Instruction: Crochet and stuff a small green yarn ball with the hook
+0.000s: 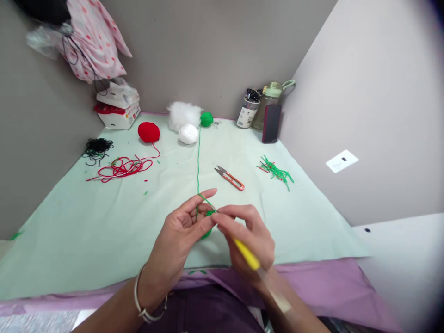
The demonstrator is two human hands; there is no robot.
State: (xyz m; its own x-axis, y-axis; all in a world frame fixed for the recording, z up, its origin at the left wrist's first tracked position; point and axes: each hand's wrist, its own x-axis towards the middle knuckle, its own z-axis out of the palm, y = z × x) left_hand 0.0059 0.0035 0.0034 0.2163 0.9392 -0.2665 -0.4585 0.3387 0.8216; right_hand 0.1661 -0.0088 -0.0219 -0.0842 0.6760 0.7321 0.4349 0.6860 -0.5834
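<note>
- Table (173,182): topped with a pale green cloth.
- Left hand (185,225): above the near part of the table; grip pinching a green yarn piece (206,233) between thumb and fingers, index finger extended.
- Right hand (251,233): just beside the left; grip closed around a yellow-handled tool (247,254).
- Yellow-handled tool: slanted, rear end toward the wearer and blurred; tip not clearly visible at the fingertips.
- White stuffing (183,114): at the far edge.
- Thread snips (235,181): lying beyond the hands, blades pointing far left.
- Green yarn ball (206,119): beside the stuffing.
- Green yarn piece: at the left fingertips, partly hidden.
- Green strand (199,162): running from the ball to the left index finger.
</note>
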